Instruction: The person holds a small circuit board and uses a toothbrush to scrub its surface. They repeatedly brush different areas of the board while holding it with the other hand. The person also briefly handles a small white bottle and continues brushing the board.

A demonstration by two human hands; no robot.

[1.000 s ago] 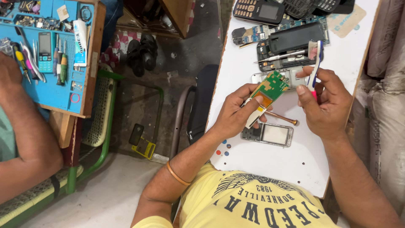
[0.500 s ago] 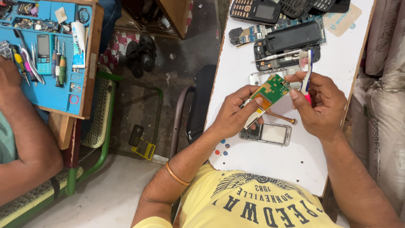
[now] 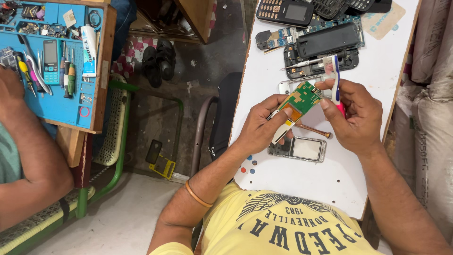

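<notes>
While I watched through the head camera, the left hand [image 3: 262,127] gripped a green circuit board [image 3: 298,100] by its lower edge, fingers closed around it, above a white table [image 3: 302,189]. The right hand [image 3: 354,115] was closed on a toothbrush [image 3: 335,80] with a white and blue handle, its head touching the board's upper corner. I saw the board held tilted over the table, just above a grey phone frame with a pale screen [image 3: 299,148] and a thin copper-coloured rod [image 3: 314,130] lying beside it. Farther up the table lay an opened black phone body [image 3: 325,49], a keypad phone [image 3: 285,10] and a bare blue board [image 3: 283,35]. A few coloured dots [image 3: 248,164] marked the table's near edge. I noted a dusty concrete floor [image 3: 188,94] to the left, with a pair of dark sandals [image 3: 158,61] and a green metal chair frame [image 3: 118,141]. At the far left, another person's arm [image 3: 28,141] rested at a blue work tray [image 3: 56,94] crowded with small tools and 1 teal phone [image 3: 50,61]. Pale sacks [image 3: 432,94] stood at the table's right side.
</notes>
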